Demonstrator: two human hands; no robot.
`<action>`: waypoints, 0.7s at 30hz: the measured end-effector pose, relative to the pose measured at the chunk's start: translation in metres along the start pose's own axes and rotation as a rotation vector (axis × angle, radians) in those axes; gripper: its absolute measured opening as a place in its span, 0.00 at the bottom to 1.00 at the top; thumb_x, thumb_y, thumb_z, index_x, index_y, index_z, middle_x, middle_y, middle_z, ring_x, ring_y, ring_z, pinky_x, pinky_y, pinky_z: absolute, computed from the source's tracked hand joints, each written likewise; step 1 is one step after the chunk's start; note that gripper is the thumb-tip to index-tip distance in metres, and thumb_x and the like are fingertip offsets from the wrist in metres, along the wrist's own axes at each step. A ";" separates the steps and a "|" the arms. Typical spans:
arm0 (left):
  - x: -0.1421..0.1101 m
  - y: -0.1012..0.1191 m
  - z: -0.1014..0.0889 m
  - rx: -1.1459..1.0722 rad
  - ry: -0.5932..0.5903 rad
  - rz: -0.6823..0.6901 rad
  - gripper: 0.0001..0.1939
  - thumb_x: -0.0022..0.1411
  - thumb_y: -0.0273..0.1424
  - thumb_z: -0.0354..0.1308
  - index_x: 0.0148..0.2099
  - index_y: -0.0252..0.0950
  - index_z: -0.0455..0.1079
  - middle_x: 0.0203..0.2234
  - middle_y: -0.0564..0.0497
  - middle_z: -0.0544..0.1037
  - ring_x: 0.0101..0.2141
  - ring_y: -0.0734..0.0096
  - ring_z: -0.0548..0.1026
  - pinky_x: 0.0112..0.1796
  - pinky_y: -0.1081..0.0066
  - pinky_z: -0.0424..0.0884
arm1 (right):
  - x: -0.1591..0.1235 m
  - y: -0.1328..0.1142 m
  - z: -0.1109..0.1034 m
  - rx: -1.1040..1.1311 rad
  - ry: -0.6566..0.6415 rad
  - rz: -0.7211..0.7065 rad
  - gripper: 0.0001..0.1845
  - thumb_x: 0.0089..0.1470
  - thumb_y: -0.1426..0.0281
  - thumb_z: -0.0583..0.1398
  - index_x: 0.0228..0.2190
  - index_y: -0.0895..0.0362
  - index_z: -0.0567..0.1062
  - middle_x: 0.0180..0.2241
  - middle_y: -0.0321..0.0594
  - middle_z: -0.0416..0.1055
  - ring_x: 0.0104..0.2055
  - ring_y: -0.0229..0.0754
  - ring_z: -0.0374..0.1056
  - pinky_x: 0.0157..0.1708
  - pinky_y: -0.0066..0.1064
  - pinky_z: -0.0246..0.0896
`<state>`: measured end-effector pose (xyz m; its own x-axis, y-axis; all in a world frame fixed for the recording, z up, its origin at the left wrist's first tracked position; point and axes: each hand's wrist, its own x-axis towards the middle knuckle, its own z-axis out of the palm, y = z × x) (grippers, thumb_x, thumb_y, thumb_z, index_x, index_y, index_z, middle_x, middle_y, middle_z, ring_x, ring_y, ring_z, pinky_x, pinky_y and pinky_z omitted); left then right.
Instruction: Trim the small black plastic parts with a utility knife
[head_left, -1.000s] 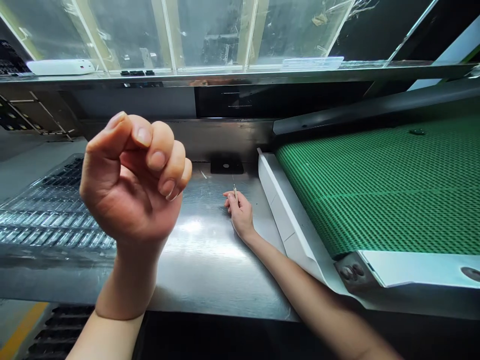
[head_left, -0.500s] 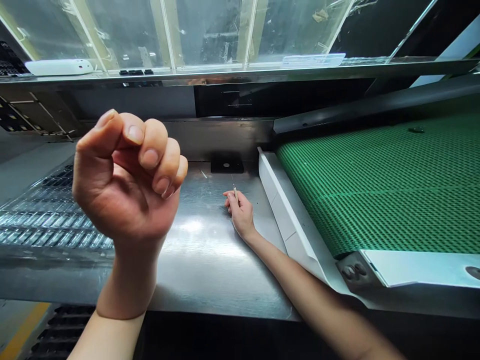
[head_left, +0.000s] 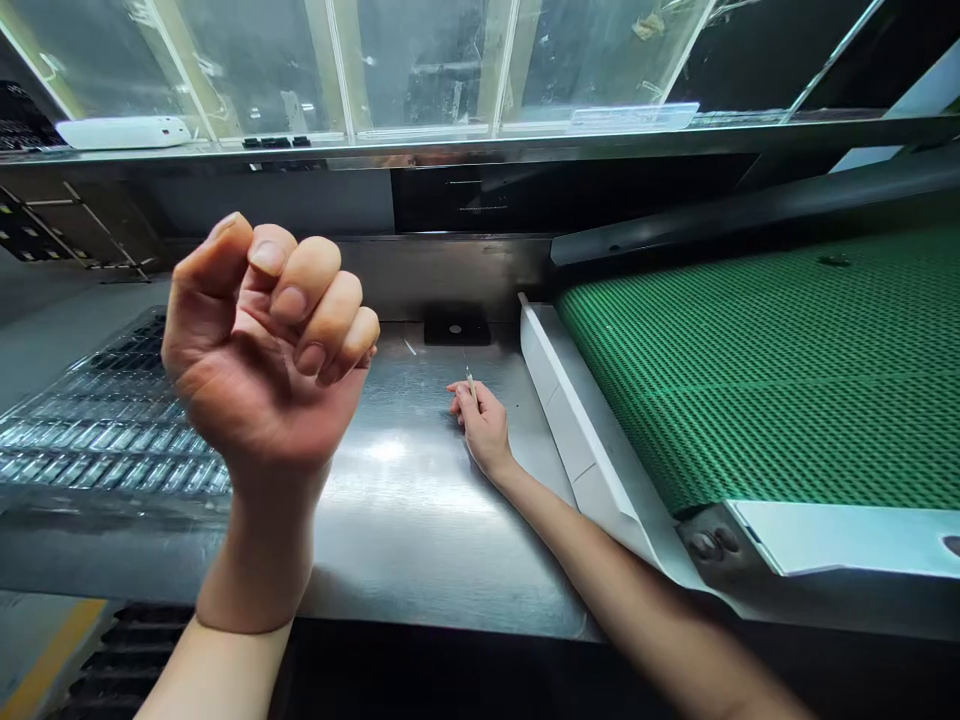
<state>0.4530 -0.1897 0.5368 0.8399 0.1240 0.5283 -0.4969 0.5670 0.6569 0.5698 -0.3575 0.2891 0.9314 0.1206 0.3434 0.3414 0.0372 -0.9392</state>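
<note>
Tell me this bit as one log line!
left hand: raised, curled | right hand: holds pen-like tool, pointed toward black block | green belt: right

Brushed metal gleams across the worktop (head_left: 405,560), smooth and glossy! Clear, shiny plastic on the ridged tray (head_left: 112,440); the green belt (head_left: 765,380) looks matt, rough; white guard (head_left: 574,430) smooth; clear panels (head_left: 420,70) glossy, smudged; slim tool (head_left: 471,383) too small to read.

Cool white glare on your steel bench (head_left: 427,560) midway between front and back edges, glints on clear trays (head_left: 112,440) toward its left end, shade inside your left hand (head_left: 274,335), darkness below the front edge, your right forearm (head_left: 589,550) wide-angle stretched
</note>
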 end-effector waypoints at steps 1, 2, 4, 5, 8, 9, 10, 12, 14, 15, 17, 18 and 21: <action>0.000 0.000 -0.001 0.013 -0.015 -0.002 0.30 0.82 0.49 0.40 0.30 0.42 0.68 0.21 0.52 0.59 0.19 0.72 0.57 0.19 0.67 0.54 | 0.000 0.000 0.000 -0.003 0.000 -0.004 0.21 0.71 0.50 0.58 0.42 0.53 0.80 0.31 0.35 0.71 0.28 0.40 0.62 0.31 0.32 0.58; 0.000 0.000 -0.001 0.019 -0.031 0.002 0.30 0.82 0.48 0.40 0.30 0.42 0.69 0.21 0.52 0.59 0.19 0.72 0.57 0.20 0.67 0.54 | 0.000 0.000 0.000 -0.006 0.000 -0.009 0.21 0.71 0.50 0.58 0.41 0.53 0.80 0.31 0.35 0.71 0.28 0.40 0.62 0.31 0.32 0.58; -0.001 0.000 0.000 0.013 -0.057 0.018 0.28 0.82 0.47 0.42 0.31 0.42 0.69 0.21 0.52 0.59 0.19 0.73 0.56 0.20 0.67 0.54 | 0.000 0.000 0.000 -0.004 -0.003 -0.014 0.21 0.71 0.50 0.58 0.41 0.53 0.80 0.31 0.35 0.71 0.28 0.40 0.62 0.30 0.32 0.58; -0.002 0.000 0.000 0.006 -0.065 0.023 0.28 0.82 0.46 0.42 0.31 0.42 0.69 0.21 0.53 0.59 0.19 0.74 0.56 0.20 0.66 0.54 | 0.000 0.001 0.000 -0.003 -0.005 -0.014 0.21 0.71 0.50 0.58 0.42 0.53 0.80 0.31 0.35 0.71 0.28 0.40 0.62 0.30 0.33 0.58; -0.003 -0.002 0.003 -0.020 -0.072 0.029 0.27 0.82 0.45 0.42 0.32 0.41 0.68 0.21 0.53 0.60 0.19 0.75 0.56 0.21 0.66 0.54 | 0.000 0.002 0.000 -0.005 -0.010 -0.017 0.21 0.72 0.50 0.58 0.42 0.53 0.80 0.31 0.35 0.71 0.28 0.40 0.62 0.31 0.33 0.58; -0.003 -0.003 0.004 -0.033 -0.073 0.024 0.27 0.82 0.45 0.42 0.32 0.41 0.68 0.21 0.54 0.60 0.19 0.75 0.56 0.21 0.66 0.54 | 0.000 0.003 0.000 -0.005 -0.012 -0.020 0.21 0.72 0.50 0.58 0.42 0.53 0.80 0.31 0.35 0.71 0.28 0.40 0.62 0.31 0.33 0.58; -0.003 -0.003 0.004 -0.056 -0.076 0.019 0.27 0.83 0.46 0.42 0.32 0.41 0.68 0.21 0.54 0.62 0.18 0.76 0.55 0.21 0.66 0.54 | 0.000 0.004 0.000 -0.005 -0.014 -0.023 0.21 0.72 0.50 0.58 0.42 0.53 0.80 0.31 0.35 0.71 0.28 0.40 0.62 0.31 0.33 0.58; -0.002 -0.004 0.004 -0.127 -0.093 0.009 0.26 0.83 0.45 0.43 0.33 0.40 0.66 0.22 0.55 0.64 0.18 0.79 0.54 0.20 0.67 0.53 | 0.000 0.005 0.000 -0.004 -0.018 -0.025 0.21 0.72 0.50 0.58 0.42 0.53 0.80 0.31 0.35 0.71 0.29 0.40 0.62 0.31 0.33 0.58; 0.000 -0.005 0.004 -0.222 -0.120 0.001 0.24 0.82 0.44 0.45 0.33 0.39 0.64 0.22 0.57 0.66 0.17 0.81 0.54 0.19 0.68 0.53 | 0.000 0.006 0.000 -0.009 -0.021 -0.023 0.21 0.72 0.50 0.58 0.42 0.53 0.80 0.31 0.35 0.72 0.29 0.40 0.63 0.31 0.32 0.58; 0.000 -0.005 0.004 -0.264 -0.130 -0.003 0.24 0.82 0.43 0.44 0.33 0.39 0.62 0.22 0.58 0.67 0.16 0.82 0.54 0.18 0.69 0.53 | 0.000 0.006 0.000 -0.010 -0.024 -0.023 0.21 0.72 0.50 0.58 0.42 0.53 0.80 0.31 0.35 0.72 0.29 0.41 0.63 0.32 0.32 0.58; 0.001 -0.004 0.003 -0.307 -0.123 -0.010 0.25 0.84 0.43 0.42 0.32 0.39 0.60 0.21 0.58 0.68 0.16 0.81 0.56 0.19 0.69 0.55 | 0.000 0.006 0.000 -0.008 -0.026 -0.025 0.21 0.72 0.50 0.58 0.42 0.53 0.80 0.31 0.35 0.72 0.30 0.41 0.63 0.32 0.32 0.59; 0.001 -0.004 0.002 -0.306 -0.108 -0.008 0.25 0.84 0.43 0.41 0.32 0.39 0.60 0.21 0.58 0.68 0.17 0.81 0.56 0.19 0.69 0.55 | 0.000 0.006 0.000 -0.006 -0.026 -0.027 0.21 0.72 0.50 0.58 0.42 0.53 0.80 0.31 0.35 0.72 0.30 0.41 0.63 0.32 0.32 0.59; 0.000 -0.002 0.001 -0.242 -0.060 0.021 0.27 0.85 0.45 0.40 0.33 0.40 0.63 0.21 0.56 0.67 0.18 0.78 0.57 0.20 0.68 0.54 | 0.000 0.005 0.000 -0.007 -0.022 -0.027 0.20 0.72 0.51 0.58 0.42 0.53 0.81 0.31 0.35 0.71 0.30 0.41 0.63 0.32 0.32 0.59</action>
<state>0.4536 -0.1922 0.5359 0.8120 0.0928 0.5762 -0.4408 0.7446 0.5013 0.5719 -0.3577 0.2840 0.9190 0.1412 0.3680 0.3671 0.0335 -0.9296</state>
